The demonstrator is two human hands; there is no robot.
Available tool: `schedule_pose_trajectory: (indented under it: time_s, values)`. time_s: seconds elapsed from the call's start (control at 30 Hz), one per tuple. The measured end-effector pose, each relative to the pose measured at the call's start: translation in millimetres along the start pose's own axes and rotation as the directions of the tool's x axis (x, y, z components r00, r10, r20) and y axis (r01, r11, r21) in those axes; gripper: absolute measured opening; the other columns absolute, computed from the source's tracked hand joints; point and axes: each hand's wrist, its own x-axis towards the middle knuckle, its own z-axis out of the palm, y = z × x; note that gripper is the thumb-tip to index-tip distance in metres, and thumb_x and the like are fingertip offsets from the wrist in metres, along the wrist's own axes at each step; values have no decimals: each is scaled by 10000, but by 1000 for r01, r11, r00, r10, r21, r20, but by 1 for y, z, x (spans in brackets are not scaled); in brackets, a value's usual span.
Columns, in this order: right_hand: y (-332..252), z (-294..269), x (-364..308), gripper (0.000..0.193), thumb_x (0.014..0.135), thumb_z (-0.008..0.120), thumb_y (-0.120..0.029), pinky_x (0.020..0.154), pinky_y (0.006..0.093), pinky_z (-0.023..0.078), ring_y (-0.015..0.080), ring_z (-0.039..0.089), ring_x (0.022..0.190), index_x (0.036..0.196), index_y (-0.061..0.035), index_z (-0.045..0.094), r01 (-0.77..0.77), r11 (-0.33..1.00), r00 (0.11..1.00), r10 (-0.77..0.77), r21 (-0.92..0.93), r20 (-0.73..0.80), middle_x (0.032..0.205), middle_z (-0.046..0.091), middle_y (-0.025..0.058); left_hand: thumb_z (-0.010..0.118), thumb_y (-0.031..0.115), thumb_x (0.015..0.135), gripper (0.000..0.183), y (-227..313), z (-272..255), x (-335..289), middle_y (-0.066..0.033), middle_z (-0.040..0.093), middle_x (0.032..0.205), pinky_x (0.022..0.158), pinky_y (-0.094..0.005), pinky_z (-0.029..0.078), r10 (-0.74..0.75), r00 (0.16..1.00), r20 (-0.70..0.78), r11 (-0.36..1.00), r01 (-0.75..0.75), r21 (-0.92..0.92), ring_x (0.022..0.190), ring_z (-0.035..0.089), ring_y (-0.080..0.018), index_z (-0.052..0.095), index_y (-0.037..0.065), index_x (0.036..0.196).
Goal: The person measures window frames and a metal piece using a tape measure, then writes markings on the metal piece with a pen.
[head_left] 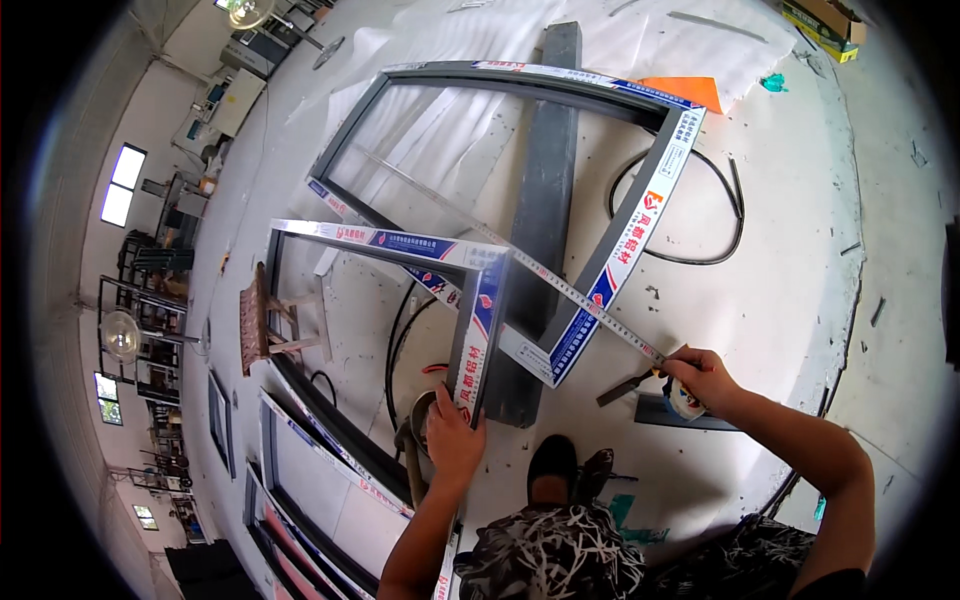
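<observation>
My left hand (455, 437) is closed round the near end of a grey window frame (350, 236) covered with white and blue printed protective film. In my right hand (704, 380) is a tape measure (683, 399). Its pulled-out blade (540, 272) runs up and left across a second, larger filmed frame (625, 250), which lies tilted over a long dark grey beam (545, 180). Where the blade's far end sits is hard to make out. By my right fingers is a dark flat-bladed tool (624, 389); I cannot tell whether they hold it too.
More filmed frames (330, 455) lean together at the lower left, near a wooden stool (290, 315). Black hose (735, 215) coils on the floor at the right. An orange sheet (685, 92) lies behind the larger frame. A short grey profile (680, 416) rests below my right hand.
</observation>
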Motion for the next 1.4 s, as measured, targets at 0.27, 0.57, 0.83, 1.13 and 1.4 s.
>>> schedule_pose_trajectory:
  time_s: [0.27,0.57,0.83,1.13,1.4]
  values:
    - [-7,32,0,277,914,664,-190,858,309,522,178,645,899,1057,43,706,-22,1000,999,22,6,-47,1001,708,110,741,239,834,796,-33,-59,-52,-334,494,1177,848,-557,439,-24,971,239,998,39,-58,1049,519,-507,295,-49,1426]
    - [-21,51,1,244,934,649,-198,800,268,497,140,614,838,995,31,710,29,999,998,-30,-20,-58,897,688,73,793,264,743,847,-81,-45,-123,-249,541,1094,832,-526,464,-90,948,305,996,85,30,996,558,-434,361,-5,1420]
    - [-21,55,-2,241,937,651,-194,800,272,501,138,619,839,1007,30,707,29,1000,1000,-29,-4,3,909,692,73,764,496,801,846,-64,-68,-81,-245,604,1136,832,-489,495,17,870,493,999,11,-53,1002,614,-409,429,1,1399]
    - [-21,68,-8,247,917,661,-197,812,284,508,147,627,848,1014,26,710,-23,999,1000,22,-41,-3,920,700,80,606,149,937,235,72,-38,150,-142,626,1109,901,-441,462,675,679,-288,640,-733,-229,1043,587,-344,649,6,1117]
    - [-20,82,-13,251,914,668,-203,808,279,509,140,622,848,1008,24,720,6,998,1000,-4,-58,25,902,695,74,565,381,980,489,43,37,228,-156,613,744,811,-471,478,691,720,59,722,-683,-110,782,603,-370,596,16,656]
